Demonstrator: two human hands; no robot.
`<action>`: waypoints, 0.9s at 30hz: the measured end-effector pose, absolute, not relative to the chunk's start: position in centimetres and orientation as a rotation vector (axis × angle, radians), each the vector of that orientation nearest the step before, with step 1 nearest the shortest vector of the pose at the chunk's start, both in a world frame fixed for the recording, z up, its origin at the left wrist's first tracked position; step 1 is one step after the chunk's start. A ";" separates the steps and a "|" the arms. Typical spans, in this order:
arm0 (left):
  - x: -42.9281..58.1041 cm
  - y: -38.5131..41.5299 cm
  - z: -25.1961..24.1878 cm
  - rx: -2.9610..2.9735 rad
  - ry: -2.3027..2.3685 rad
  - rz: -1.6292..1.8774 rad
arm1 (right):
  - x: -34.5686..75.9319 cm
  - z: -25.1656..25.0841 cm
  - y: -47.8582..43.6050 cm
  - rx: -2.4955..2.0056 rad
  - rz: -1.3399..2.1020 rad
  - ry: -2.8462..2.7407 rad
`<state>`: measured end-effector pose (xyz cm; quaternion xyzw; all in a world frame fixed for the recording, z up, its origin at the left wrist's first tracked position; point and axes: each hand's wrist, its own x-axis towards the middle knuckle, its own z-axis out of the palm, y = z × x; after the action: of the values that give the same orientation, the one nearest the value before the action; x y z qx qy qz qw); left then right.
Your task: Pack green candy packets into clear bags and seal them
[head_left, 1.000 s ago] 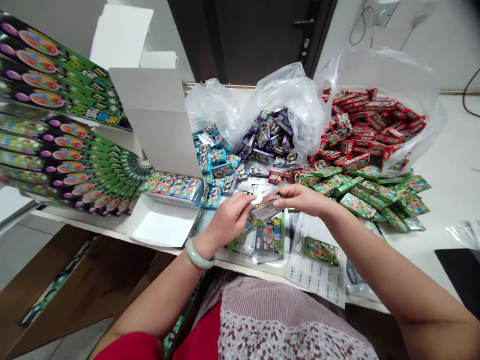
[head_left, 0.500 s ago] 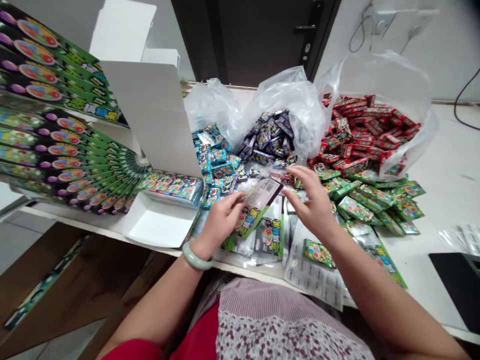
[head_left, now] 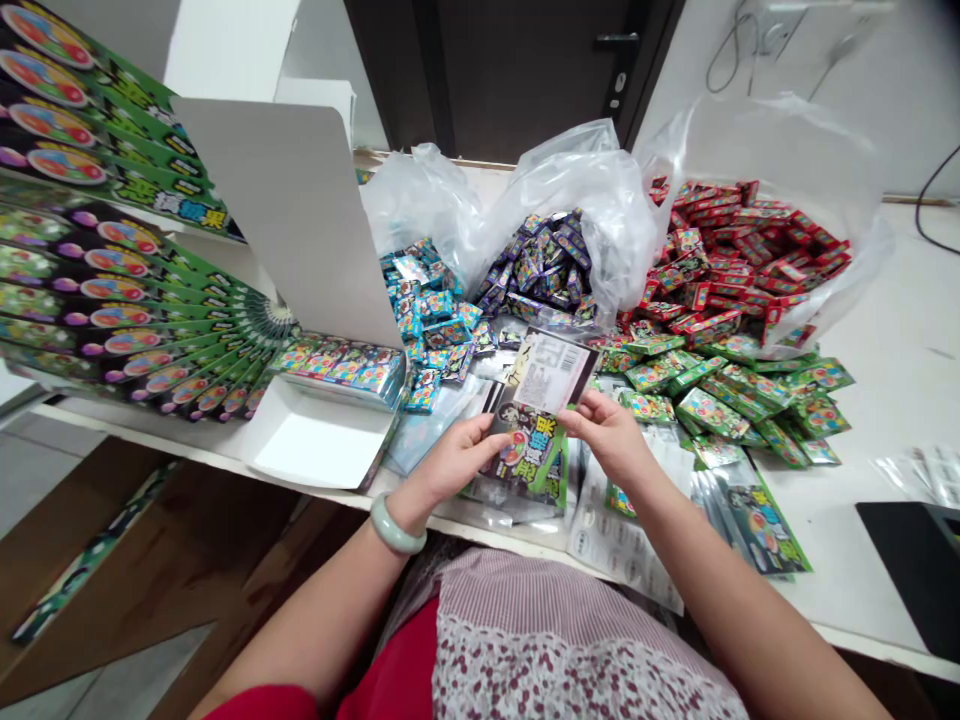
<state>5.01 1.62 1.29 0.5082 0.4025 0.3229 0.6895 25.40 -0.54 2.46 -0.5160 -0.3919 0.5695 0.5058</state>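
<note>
A printed plastic pouch (head_left: 534, 432), black and green with a white label near its top, is held up between my hands over the table's front edge. My left hand (head_left: 454, 458) pinches its left side, with the thumb on the front; a pale green bangle sits on that wrist. My right hand (head_left: 613, 438) grips the right side near the label. Beneath the pouch lie more clear plastic pouches. Beside my right forearm are a sheet of round stickers (head_left: 630, 550) and a small green candy box (head_left: 619, 500), partly covered by the arm.
Clear bags spill small blue boxes (head_left: 431, 310), purple boxes (head_left: 544, 262) and red boxes (head_left: 739, 250). Green boxes (head_left: 720, 412) lie in front of the red ones. On the left stand an opened white carton (head_left: 319, 430) and fanned printed cartons (head_left: 150, 320). A black object (head_left: 904, 560) lies far right.
The pouch has turned so its printed front and label face me. My right hand has come down and closed on its right side, where before it was apart with fingers spread.
</note>
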 end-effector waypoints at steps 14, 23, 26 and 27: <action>7.2 2.2 1.4 0.752 0.780 1.062 | 25.2 -0.4 -4.1 -1.230 1.715 -1.185; 8.9 0.0 0.8 0.845 0.740 0.989 | 27.8 1.5 -5.5 -1.248 1.383 -1.180; 8.6 -0.6 0.8 0.966 0.694 0.955 | 28.0 2.1 -5.5 -1.311 1.127 -1.137; 8.3 -0.7 0.9 1.016 0.694 0.942 | 27.9 2.1 -5.6 -1.325 1.095 -1.132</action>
<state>8.34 -0.68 0.85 0.4586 0.3133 0.4254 0.7145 27.94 -5.65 2.07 -0.5514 -0.4714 0.4559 0.5156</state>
